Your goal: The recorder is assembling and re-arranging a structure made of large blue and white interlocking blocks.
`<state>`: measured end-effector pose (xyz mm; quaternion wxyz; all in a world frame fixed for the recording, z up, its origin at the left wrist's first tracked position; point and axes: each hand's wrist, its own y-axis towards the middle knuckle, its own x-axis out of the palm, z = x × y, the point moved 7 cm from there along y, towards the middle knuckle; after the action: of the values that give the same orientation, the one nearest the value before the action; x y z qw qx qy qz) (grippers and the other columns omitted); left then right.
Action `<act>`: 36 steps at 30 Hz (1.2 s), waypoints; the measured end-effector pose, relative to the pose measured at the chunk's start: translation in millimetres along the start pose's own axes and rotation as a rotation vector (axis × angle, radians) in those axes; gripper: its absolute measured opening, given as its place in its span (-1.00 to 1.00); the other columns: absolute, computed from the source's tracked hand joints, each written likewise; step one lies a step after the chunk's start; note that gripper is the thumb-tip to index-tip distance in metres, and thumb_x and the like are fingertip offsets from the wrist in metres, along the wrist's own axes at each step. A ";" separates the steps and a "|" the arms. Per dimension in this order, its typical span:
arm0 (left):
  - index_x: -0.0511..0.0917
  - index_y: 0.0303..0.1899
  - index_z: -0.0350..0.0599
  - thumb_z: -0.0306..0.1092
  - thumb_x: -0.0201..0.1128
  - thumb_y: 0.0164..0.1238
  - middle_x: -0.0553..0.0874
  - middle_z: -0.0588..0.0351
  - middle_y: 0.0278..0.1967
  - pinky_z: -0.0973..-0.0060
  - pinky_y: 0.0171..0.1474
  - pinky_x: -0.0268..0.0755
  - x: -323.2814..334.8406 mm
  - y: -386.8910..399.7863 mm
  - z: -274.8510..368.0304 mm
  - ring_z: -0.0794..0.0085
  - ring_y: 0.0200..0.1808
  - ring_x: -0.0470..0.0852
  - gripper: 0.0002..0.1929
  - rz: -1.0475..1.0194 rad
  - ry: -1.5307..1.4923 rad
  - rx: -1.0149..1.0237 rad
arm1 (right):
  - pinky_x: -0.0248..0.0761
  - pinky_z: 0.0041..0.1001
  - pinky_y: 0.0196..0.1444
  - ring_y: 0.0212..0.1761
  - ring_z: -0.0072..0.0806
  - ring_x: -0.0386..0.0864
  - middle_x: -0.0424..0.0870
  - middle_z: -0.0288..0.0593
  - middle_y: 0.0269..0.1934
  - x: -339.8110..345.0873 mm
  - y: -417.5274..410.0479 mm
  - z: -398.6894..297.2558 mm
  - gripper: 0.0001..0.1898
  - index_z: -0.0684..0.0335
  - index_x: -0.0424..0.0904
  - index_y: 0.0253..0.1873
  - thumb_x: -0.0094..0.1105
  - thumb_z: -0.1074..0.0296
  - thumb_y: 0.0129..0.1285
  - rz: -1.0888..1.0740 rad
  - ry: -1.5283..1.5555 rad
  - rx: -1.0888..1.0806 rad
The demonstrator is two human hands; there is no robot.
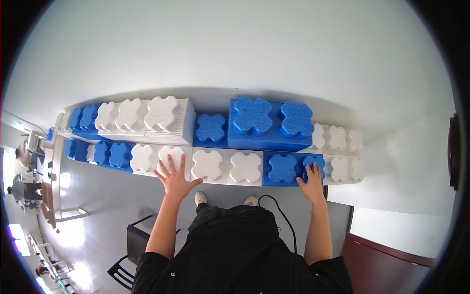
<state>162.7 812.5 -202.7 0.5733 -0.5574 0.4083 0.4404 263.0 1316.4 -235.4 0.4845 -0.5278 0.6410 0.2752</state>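
A long stack of large white and blue foam building blocks runs across in front of me, with clover-shaped studs on top. My left hand [176, 180] is spread, its fingertips against a white stud [172, 151] of the front row. Over at the right, my right hand [311, 181] lies with its fingers on a blue block's stud [319, 164]. Neither hand grips anything. A blue block [270, 143] with two studs rises above the back row, right of a lower blue stud [210, 128]. Left of that stud is a raised white block [165, 136].
A pale wall [235, 47] stands behind the blocks. At lower left is a black chair [136, 239]; a black cable [288, 217] trails over the floor near my feet. A dark red panel [382, 264] is at lower right. People [27, 189] are at tables far left.
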 end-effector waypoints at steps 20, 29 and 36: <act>0.00 0.71 0.46 0.71 0.24 0.05 -0.38 -0.45 0.67 -0.70 0.42 -0.58 0.5 49.1 -145.6 -0.74 0.57 -0.56 0.21 -0.102 -0.107 0.099 | 0.13 -0.06 0.63 0.63 0.39 0.13 0.02 0.60 0.60 93.2 -3.8 -206.3 0.23 0.56 0.01 0.63 0.59 -0.11 0.11 -0.119 -0.122 0.085; -0.01 0.70 0.50 0.70 0.28 0.03 -0.42 -0.45 0.66 -0.79 0.35 -0.54 2.1 51.7 -146.8 -0.81 0.55 -0.53 0.21 -0.107 -0.126 0.116 | 0.29 -0.16 0.56 0.57 0.33 0.29 0.02 0.57 0.61 85.3 2.1 -212.8 0.26 0.64 -0.02 0.61 0.65 -0.02 0.04 -0.196 -0.190 0.147; -0.02 0.70 0.55 0.74 0.22 0.03 -0.41 -0.42 0.67 -0.74 0.40 -0.55 4.5 50.0 -147.9 -0.76 0.57 -0.54 0.20 -0.104 -0.124 0.094 | 0.39 -0.21 0.50 0.49 0.32 0.41 0.10 0.72 0.53 81.8 14.4 -225.2 0.29 0.77 0.01 0.55 0.66 -0.06 0.01 -0.292 -0.286 0.158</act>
<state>119.3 664.6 -227.7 0.6448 -0.5222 0.3627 0.4241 177.1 1092.5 -226.8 0.6451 -0.5311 0.5021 0.2228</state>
